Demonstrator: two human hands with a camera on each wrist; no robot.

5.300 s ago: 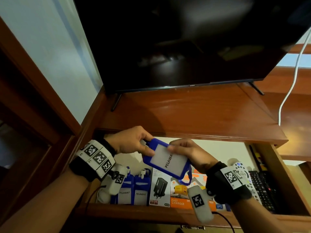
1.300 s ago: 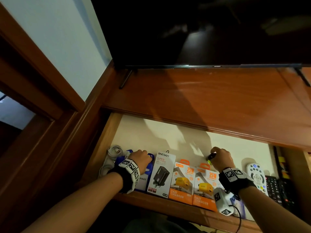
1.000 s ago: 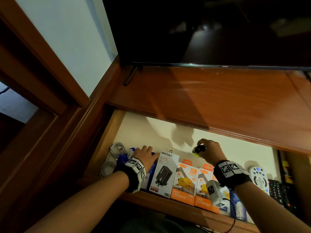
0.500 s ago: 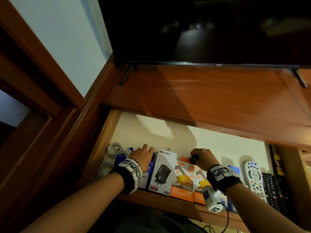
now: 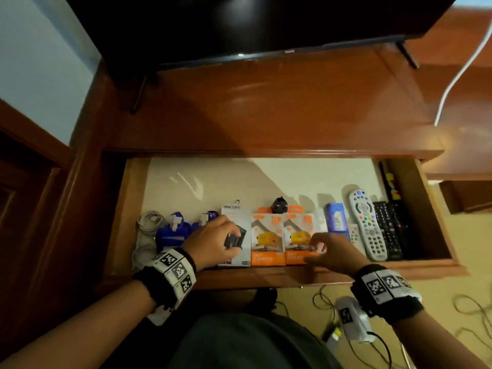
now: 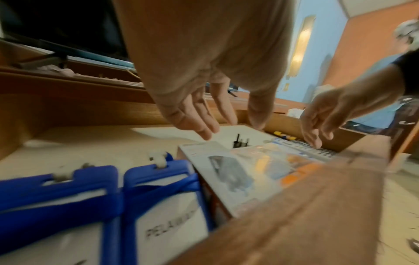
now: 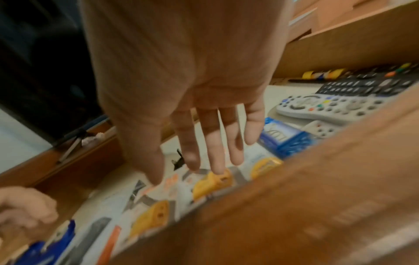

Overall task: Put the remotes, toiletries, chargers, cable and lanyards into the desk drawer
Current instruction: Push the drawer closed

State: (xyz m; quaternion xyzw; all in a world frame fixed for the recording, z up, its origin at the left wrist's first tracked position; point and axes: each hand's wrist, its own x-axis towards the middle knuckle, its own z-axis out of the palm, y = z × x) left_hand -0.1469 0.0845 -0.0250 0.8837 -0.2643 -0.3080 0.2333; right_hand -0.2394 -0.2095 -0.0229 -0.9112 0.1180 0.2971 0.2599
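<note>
The wooden drawer point(image 5: 269, 276) is pulled out and holds one row of things. From the left lie a white cable point(image 5: 147, 226), blue lanyards point(image 5: 171, 233), a white charger box point(image 5: 234, 211), two orange charger boxes point(image 5: 267, 242), a blue toiletry pack point(image 5: 336, 218), a grey remote point(image 5: 368, 225) and black remotes point(image 5: 390, 230). A loose black plug point(image 5: 279, 207) stands behind the orange boxes. My left hand point(image 5: 226, 241) hovers over the white box with its fingers point(image 6: 204, 123) straight, holding nothing. Over the right orange box point(image 7: 212, 181) my right hand point(image 5: 319, 249) is held empty, fingers point(image 7: 235, 139) spread.
A black TV point(image 5: 239, 22) stands on the desk top point(image 5: 266, 107) above the drawer. A white cord point(image 5: 463, 65) hangs at the right. Thin cables point(image 5: 327, 302) lie on the floor below the drawer's front. The back half of the drawer floor point(image 5: 239, 179) is bare.
My right hand has let go of the black plug behind the orange boxes and drawn back to the drawer's front. My left hand has shifted from the lanyards to above the white charger box.
</note>
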